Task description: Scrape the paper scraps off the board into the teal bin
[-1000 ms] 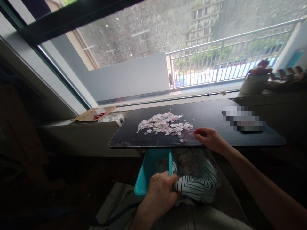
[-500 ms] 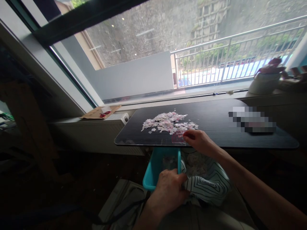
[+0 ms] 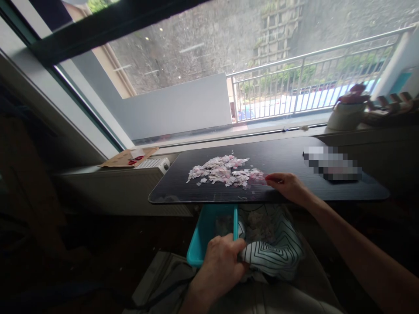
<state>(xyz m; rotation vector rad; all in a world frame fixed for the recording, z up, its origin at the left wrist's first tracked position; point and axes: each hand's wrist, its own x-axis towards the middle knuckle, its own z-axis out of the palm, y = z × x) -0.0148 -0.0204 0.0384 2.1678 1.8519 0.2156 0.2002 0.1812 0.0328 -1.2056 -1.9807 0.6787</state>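
A loose heap of small white and pinkish paper scraps (image 3: 218, 168) lies on the dark tabletop (image 3: 278, 155). My right hand (image 3: 288, 185) pinches a thin, see-through pinkish plastic sheet (image 3: 257, 179), whose far edge touches the right side of the heap. Below the table's front edge, my left hand (image 3: 222, 259) is closed around the near right rim of a teal plastic bin (image 3: 196, 246) and the edge of a white cloth with black lines (image 3: 273, 253). Paper scraps lie in the cloth's hollow, and something clear and greyish is inside the bin.
A blurred-out object (image 3: 332, 163) rests on the table's right part. Left of the table, a brown paper envelope (image 3: 121, 158) with red-handled scissors (image 3: 135, 160) lies near a radiator (image 3: 157, 165). A pale pot (image 3: 347, 114) stands on the sill under the window.
My right hand has moved right and slightly up with the plastic sheet, which now lies flatter beside the heap. My left hand keeps its grip. The whole view has shifted a little.
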